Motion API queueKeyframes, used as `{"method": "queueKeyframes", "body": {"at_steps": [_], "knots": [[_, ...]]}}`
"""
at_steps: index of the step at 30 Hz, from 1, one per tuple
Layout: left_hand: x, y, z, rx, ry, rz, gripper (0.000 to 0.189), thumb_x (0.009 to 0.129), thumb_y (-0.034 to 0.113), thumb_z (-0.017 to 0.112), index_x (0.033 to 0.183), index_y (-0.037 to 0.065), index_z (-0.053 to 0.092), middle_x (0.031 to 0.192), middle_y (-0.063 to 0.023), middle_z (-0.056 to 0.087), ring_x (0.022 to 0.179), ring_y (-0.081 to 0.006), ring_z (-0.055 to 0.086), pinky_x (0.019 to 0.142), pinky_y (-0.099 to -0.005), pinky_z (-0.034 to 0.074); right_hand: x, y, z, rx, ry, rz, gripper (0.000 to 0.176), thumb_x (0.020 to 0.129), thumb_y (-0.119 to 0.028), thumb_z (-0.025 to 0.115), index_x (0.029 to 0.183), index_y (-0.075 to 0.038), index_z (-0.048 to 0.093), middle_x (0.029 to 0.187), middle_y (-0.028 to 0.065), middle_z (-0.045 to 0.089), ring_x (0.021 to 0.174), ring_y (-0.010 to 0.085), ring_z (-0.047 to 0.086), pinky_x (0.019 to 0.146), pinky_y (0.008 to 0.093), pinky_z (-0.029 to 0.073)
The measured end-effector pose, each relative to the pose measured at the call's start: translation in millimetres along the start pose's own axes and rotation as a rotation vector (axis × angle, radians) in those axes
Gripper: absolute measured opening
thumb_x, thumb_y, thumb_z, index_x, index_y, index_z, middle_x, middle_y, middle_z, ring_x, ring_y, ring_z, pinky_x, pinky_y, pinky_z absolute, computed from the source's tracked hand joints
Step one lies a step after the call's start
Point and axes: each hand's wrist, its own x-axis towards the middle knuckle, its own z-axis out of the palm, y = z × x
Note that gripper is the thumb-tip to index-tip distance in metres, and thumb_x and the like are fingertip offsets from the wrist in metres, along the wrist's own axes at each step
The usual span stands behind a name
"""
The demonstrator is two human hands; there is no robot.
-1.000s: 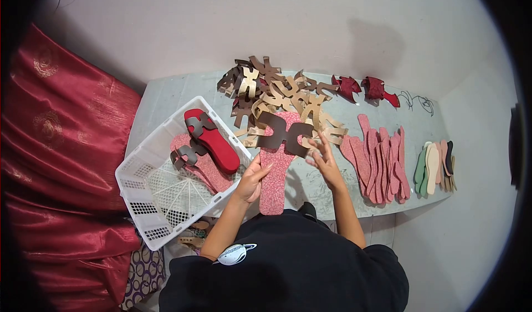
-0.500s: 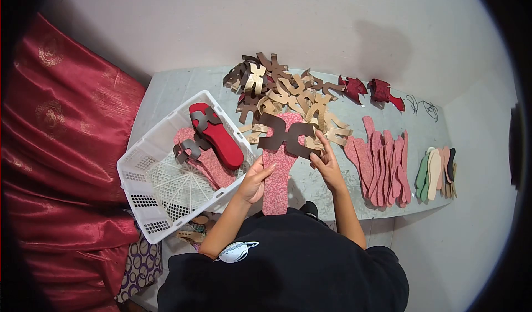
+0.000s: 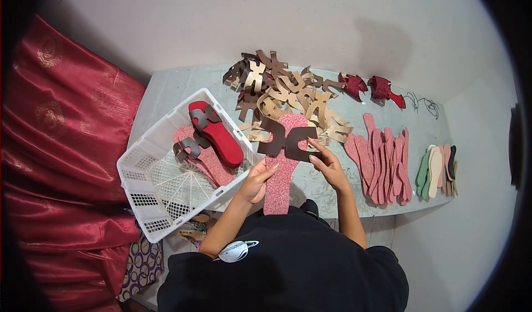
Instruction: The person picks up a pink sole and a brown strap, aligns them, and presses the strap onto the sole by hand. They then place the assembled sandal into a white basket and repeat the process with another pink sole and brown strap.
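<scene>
My left hand [image 3: 256, 183] grips a pink patterned sole [image 3: 279, 186] at its left edge, thumb lying on top. Across the upper part of that sole lies a dark brown H-shaped strap [image 3: 271, 144], its two sides reaching past the sole's edges. My right hand [image 3: 331, 168] pinches the strap's right end between thumb and fingers. Just beyond the sole is a heap of beige, gold and brown strap pieces [image 3: 302, 95]. To the left, a white plastic basket [image 3: 136, 173] holds a red sandal [image 3: 223, 145] and a pink one [image 3: 208, 171], both with dark straps.
Several pink soles [image 3: 382, 165] lie in a row right of my hands. Green, cream and black soles [image 3: 435, 171] stand farther right. Dark red strap pieces [image 3: 382, 90] and thin black cords [image 3: 425, 106] lie by the wall. A red curtain [image 3: 72, 162] hangs at left.
The strap's right end has tilted down slightly, and my right hand has shifted a little down and right with its fingers drawn in. The sole has moved slightly right.
</scene>
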Motion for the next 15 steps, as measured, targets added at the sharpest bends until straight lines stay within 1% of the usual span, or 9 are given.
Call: {"method": "queueKeyframes", "body": {"at_steps": [1,3,5,8,12,14,15], "knots": [[0,-1,-1,0.000,-0.019,-0.008,0.036,0.088,0.005,0.038,0.124,0.002,0.034,0.116,-0.0131,0.049,0.103,-0.0216,0.052,0.087,-0.0400,0.045,0,-1,0,-0.013,-0.017,0.001,0.043,0.084,-0.009,0.053,0.125,-0.004,0.041,0.127,0.0076,0.043,0.113,0.0144,0.041,0.094,0.0275,0.032],[0,-2,-3,0.010,-0.003,-0.003,0.035,0.089,0.005,0.038,0.123,0.002,0.034,0.116,-0.0132,0.049,0.103,-0.0217,0.052,0.087,-0.0399,0.045,1,-3,0,-0.025,-0.033,0.003,0.042,0.084,-0.010,0.053,0.124,-0.004,0.043,0.127,0.0078,0.043,0.113,0.0143,0.041,0.094,0.0277,0.032],[-1,-2,-2,0.022,0.015,0.003,0.035,0.089,0.005,0.038,0.123,0.002,0.035,0.116,-0.0134,0.049,0.104,-0.0218,0.052,0.087,-0.0399,0.045,2,-4,0,-0.042,-0.022,-0.038,0.042,0.084,-0.010,0.054,0.124,-0.004,0.043,0.126,0.0085,0.044,0.114,0.0149,0.041,0.095,0.0282,0.032],[-2,-2,-1,0.026,0.031,0.022,0.033,0.089,0.005,0.038,0.122,0.001,0.036,0.115,-0.0133,0.049,0.104,-0.0222,0.052,0.087,-0.0398,0.045,1,-2,-2,-0.042,-0.006,-0.014,0.042,0.084,-0.010,0.054,0.124,-0.004,0.043,0.126,0.0088,0.044,0.115,0.0150,0.040,0.095,0.0283,0.032],[-4,-6,-6,-0.005,0.060,0.019,0.032,0.089,0.005,0.038,0.120,0.001,0.037,0.113,-0.0138,0.050,0.101,-0.0225,0.053,0.086,-0.0389,0.046,-2,4,-4,-0.035,0.025,-0.014,0.041,0.083,-0.010,0.054,0.123,-0.004,0.044,0.125,0.0095,0.045,0.115,0.0150,0.040,0.095,0.0282,0.031],[-3,-9,-9,-0.025,0.060,0.011,0.031,0.089,0.006,0.038,0.120,0.000,0.037,0.113,-0.0138,0.051,0.101,-0.0226,0.054,0.086,-0.0384,0.046,-4,9,-3,-0.071,0.051,-0.084,0.040,0.083,-0.011,0.054,0.121,-0.003,0.046,0.123,0.0101,0.047,0.113,0.0152,0.042,0.095,0.0276,0.032],[-2,-11,-11,-0.034,0.098,0.019,0.030,0.089,0.007,0.039,0.118,0.000,0.039,0.112,-0.0133,0.051,0.099,-0.0211,0.054,0.086,-0.0364,0.046,-5,10,-1,-0.070,0.051,-0.084,0.040,0.083,-0.011,0.054,0.121,-0.003,0.046,0.123,0.0101,0.047,0.113,0.0152,0.042,0.095,0.0276,0.032]]}}
